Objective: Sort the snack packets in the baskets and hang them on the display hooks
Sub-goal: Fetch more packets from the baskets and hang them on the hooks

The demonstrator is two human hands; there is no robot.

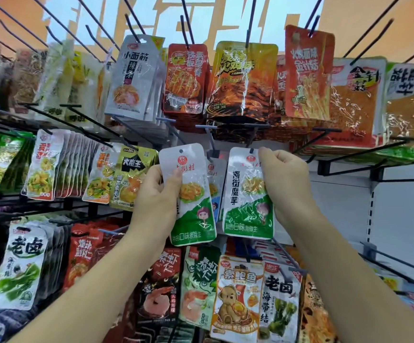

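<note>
Left hand (156, 194) is curled round a glossy white-and-green plastic snack packet (188, 194), thumb on its front; packet held free of any hook. Right hand (285, 184) pinches the top corner of a second matching packet (248, 194), hang hole at the tip of a dark metal display hook (252, 141); whether it is threaded cannot be told. Judgement: hole to be kept level, then slid fully back. A third matching packet (216, 174) hangs between. Approach is crowded by overhanging red-orange packets (240, 80) above.

Left hand (155, 194) grips left packet (194, 216), right hand (284, 179) pinches right packet (247, 211)
</note>
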